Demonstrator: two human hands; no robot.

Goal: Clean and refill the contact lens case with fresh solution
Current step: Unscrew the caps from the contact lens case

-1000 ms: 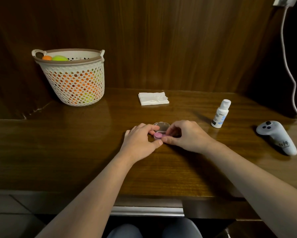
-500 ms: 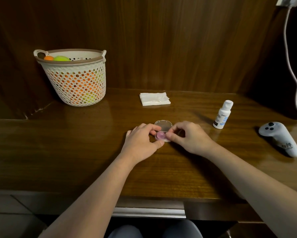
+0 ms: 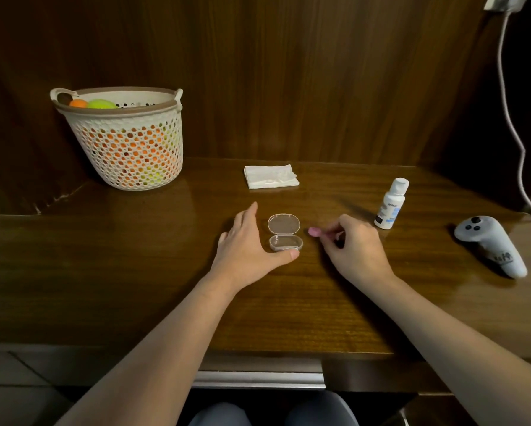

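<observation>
From the head view, a small clear plastic oval box (image 3: 285,232) lies open in the middle of the dark glossy wooden table (image 3: 135,272), its lid folded back toward the far side and its tray empty. The left hand (image 3: 248,245) rests flat just left of the box, its grip open, thumb tip touching the tray's near edge. The right hand (image 3: 351,245) sits just right of the box, apart from it, its grip closed with thumb and forefinger pinching a small pink contact lens case (image 3: 314,231) that pokes out toward the left.

Further right stands a small white solution bottle with a blue label (image 3: 390,204), upright and near the right hand. A folded white tissue (image 3: 271,176) lies toward the far edge, behind the box. A white perforated plastic basket holding orange and green balls (image 3: 129,139) sits at the far left corner. A grey handheld controller (image 3: 491,244) lies near the right edge. The near half of the table is bare wood up to its front edge.
</observation>
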